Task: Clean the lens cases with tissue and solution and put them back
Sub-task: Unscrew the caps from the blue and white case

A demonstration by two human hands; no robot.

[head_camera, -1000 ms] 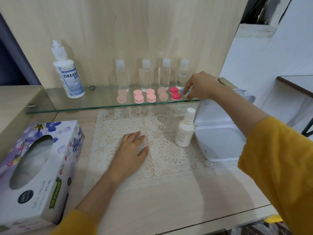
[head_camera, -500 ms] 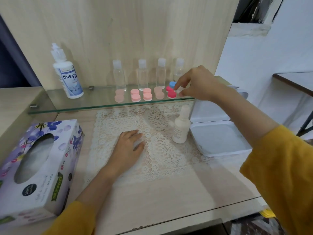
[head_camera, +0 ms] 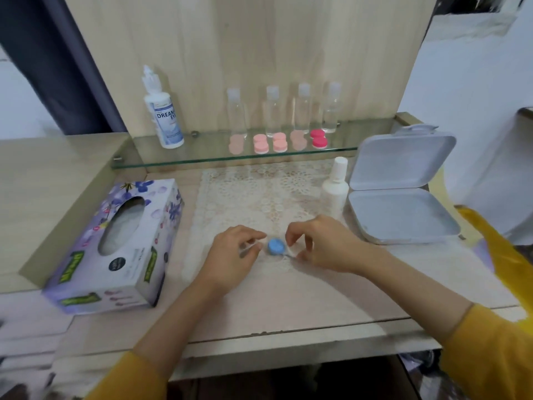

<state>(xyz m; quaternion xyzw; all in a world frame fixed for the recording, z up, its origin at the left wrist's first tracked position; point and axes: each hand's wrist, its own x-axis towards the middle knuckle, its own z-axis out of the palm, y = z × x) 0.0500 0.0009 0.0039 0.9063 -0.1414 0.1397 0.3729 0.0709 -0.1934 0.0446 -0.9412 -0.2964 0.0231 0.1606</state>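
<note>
A lens case with a blue cap (head_camera: 276,246) lies low over the lace mat (head_camera: 259,192), between my two hands. My left hand (head_camera: 233,254) pinches its left end with thumb and forefinger. My right hand (head_camera: 318,245) curls its fingers round the right end, which is hidden under them. Several pink lens cases (head_camera: 261,143) and a magenta one (head_camera: 318,139) stand in a row on the glass shelf (head_camera: 202,158). The solution bottle (head_camera: 164,119) stands at the shelf's left end. A flowered tissue box (head_camera: 121,243) lies to the left of the mat.
A small white bottle (head_camera: 334,189) stands at the mat's right edge, next to an open white plastic box (head_camera: 403,217). Several clear bottles (head_camera: 272,111) line the wooden back panel behind the cases. The table's front edge runs just below my forearms.
My right hand took the blue-capped case off the shelf's right end and brought it down to the mat. My left hand lifted off the mat and took hold of the case's other end.
</note>
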